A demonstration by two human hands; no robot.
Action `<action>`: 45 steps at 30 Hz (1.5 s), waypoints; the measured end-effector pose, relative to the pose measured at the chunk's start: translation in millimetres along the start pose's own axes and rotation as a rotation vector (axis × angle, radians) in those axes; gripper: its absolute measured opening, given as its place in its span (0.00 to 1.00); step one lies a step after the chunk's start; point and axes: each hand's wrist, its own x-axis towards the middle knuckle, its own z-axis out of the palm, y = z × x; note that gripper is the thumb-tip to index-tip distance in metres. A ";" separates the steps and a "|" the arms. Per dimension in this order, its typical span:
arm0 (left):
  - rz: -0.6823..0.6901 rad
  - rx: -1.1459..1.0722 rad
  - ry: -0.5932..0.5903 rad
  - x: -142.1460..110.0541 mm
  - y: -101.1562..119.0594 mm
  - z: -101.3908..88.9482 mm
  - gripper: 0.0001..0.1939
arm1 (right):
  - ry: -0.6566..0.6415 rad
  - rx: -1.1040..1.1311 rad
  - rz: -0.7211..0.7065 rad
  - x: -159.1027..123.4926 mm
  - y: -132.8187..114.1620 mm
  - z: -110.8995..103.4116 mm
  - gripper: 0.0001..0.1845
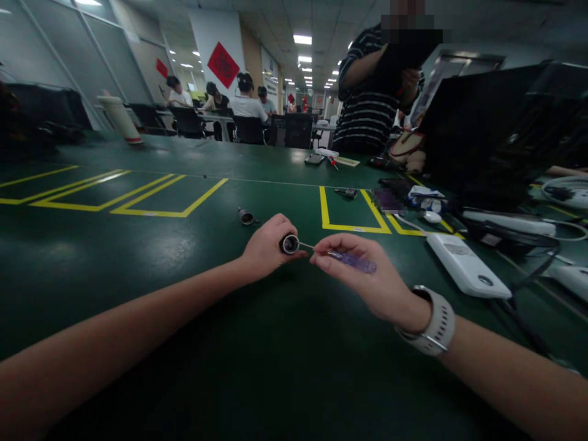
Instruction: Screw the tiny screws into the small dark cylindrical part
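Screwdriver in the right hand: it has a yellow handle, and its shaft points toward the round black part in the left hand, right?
Not quite: in the head view the screwdriver has a see-through purple handle, not yellow. The right hand does hold it, its shaft toward the round black part in the left hand.

left hand (269,248) gripping a small round black part (290,244), right hand (362,269) working a purple-handled screwdriver (353,261) right up at its side, pale watch (434,321) on that wrist, green table (184,343) with yellow tape boxes (356,230) underneath
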 end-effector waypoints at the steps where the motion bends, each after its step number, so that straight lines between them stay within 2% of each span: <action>1: -0.006 -0.013 0.010 2.1 -2.4 2.6 0.15 | 0.018 0.052 -0.022 3.9 3.2 0.9 0.09; 4: -0.112 -0.091 -0.013 4.2 -7.4 8.1 0.16 | 0.042 0.149 -0.068 11.7 13.4 3.8 0.07; 6: -0.185 -0.162 -0.043 3.6 -8.9 9.5 0.16 | 0.033 0.131 -0.077 13.6 18.2 4.8 0.07; 8: -0.201 -0.206 -0.070 3.0 -9.2 9.3 0.13 | 0.017 0.068 -0.075 13.7 20.4 4.9 0.08; 11: -0.163 -0.190 -0.107 3.2 -9.3 8.6 0.09 | -0.014 -0.025 -0.077 13.5 19.8 5.0 0.10; 14: -0.138 -0.143 -0.106 4.2 -11.2 9.7 0.08 | -0.022 -0.179 -0.104 14.2 18.3 6.3 0.11; 21: -0.063 -0.029 -0.097 4.4 -13.8 14.3 0.08 | -0.074 -0.663 -0.314 11.9 16.2 13.1 0.13; 24: 0.008 0.033 -0.095 3.0 -10.1 13.7 0.08 | -0.102 -0.798 -0.325 9.2 11.4 16.8 0.13; 27: 0.055 0.054 -0.100 1.3 -7.2 11.7 0.07 | -0.062 -0.682 -0.252 10.9 9.4 15.7 0.11; 33: 0.048 0.018 -0.133 0.0 -7.0 7.4 0.04 | 0.032 0.024 0.030 20.7 27.4 3.9 0.13; 35: 0.027 0.012 -0.132 -0.3 -7.1 7.0 0.05 | 0.043 0.172 0.059 20.5 33.3 3.0 0.13; 36: 0.023 0.010 -0.135 -0.7 -7.2 7.1 0.05 | 0.044 0.177 0.058 19.4 34.3 3.6 0.13; 38: 0.030 0.011 -0.147 -2.0 -7.4 7.6 0.04 | 0.040 0.012 -0.003 15.6 31.9 6.3 0.13; 42: 0.097 0.075 -0.171 -4.7 -7.7 9.3 0.03 | -0.055 -0.573 -0.278 6.7 17.1 14.2 0.11; 44: 0.134 0.121 -0.188 -5.4 -7.2 9.6 0.03 | -0.092 -0.688 -0.347 4.9 12.2 16.1 0.11; 45: 0.145 0.136 -0.195 -5.6 -6.8 9.6 0.03 | -0.085 -0.678 -0.346 5.0 11.8 15.9 0.11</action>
